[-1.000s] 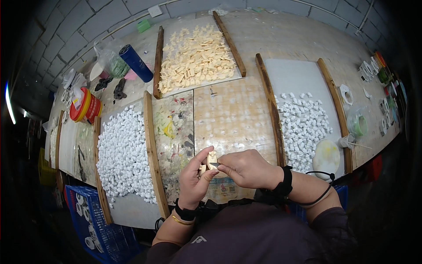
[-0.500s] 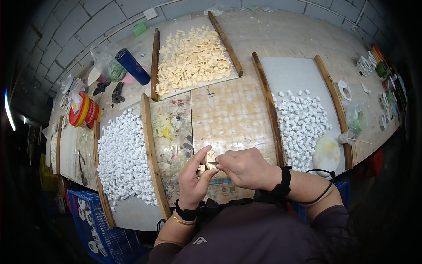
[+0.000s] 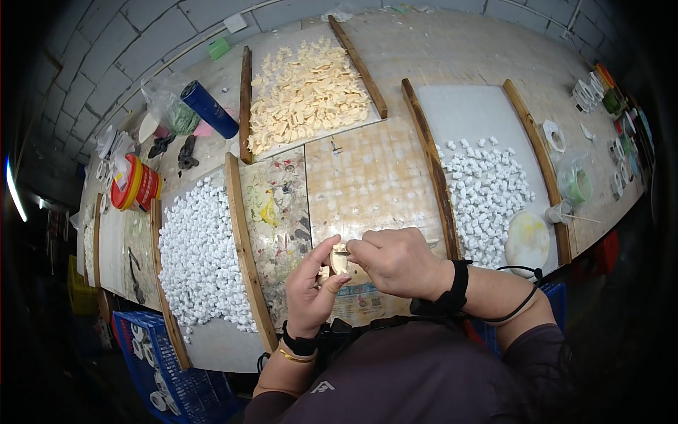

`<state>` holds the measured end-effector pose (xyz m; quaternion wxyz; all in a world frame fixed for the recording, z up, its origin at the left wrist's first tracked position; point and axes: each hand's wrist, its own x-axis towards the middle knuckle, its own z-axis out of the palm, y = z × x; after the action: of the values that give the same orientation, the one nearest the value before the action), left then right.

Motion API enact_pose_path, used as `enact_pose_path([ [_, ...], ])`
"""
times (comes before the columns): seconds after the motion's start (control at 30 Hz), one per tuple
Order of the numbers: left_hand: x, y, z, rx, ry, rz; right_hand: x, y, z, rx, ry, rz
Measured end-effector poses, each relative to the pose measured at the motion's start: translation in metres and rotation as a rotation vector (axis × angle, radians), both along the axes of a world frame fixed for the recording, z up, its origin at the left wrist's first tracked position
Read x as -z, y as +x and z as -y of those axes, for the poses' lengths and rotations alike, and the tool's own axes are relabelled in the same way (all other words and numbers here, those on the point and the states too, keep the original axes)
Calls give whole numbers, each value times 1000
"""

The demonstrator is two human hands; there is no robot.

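Near the table's front edge, my left hand point(image 3: 311, 293) pinches a small cream-coloured moulded piece point(image 3: 340, 264) between thumb and fingers. A second cream bit point(image 3: 323, 274) shows in the same palm; whether the two are joined I cannot tell. My right hand point(image 3: 404, 263) is closed, its fingertips pressed together round a thin dark tool point(image 3: 340, 253), like a small blade, whose tip lies across the upper part of the piece. The tool's handle is hidden in the fingers. Many similar cream pieces point(image 3: 311, 95) lie spread on a board at the far middle.
Boards with many small white pieces lie left point(image 3: 201, 258) and right point(image 3: 487, 194), edged by wooden strips point(image 3: 244, 247). A round whitish pad point(image 3: 527, 240) sits right. Far left are a blue cylinder point(image 3: 209, 109) and a red-and-yellow bucket point(image 3: 135, 184). A blue crate point(image 3: 166, 364) stands below the table.
My right hand has moved slightly up, and the tool's tip has gone from the lower part of the cream piece to its upper part. The left hand keeps its hold.
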<state>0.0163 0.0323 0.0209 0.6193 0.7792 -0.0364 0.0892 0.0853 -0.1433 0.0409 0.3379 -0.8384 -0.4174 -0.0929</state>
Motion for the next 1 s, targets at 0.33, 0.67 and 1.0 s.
enact_pose_path([
  [0.33, 0, 2, 6, -19, 86, 11, 10, -2, 2, -37, 54, -206],
  [0.67, 2, 4, 4, 22, 74, -12, 10, 0, 3, -49, 29, -294],
  [1.0, 7, 7, -1, 50, 51, 6, 10, -2, 4, -91, -9, -298],
])
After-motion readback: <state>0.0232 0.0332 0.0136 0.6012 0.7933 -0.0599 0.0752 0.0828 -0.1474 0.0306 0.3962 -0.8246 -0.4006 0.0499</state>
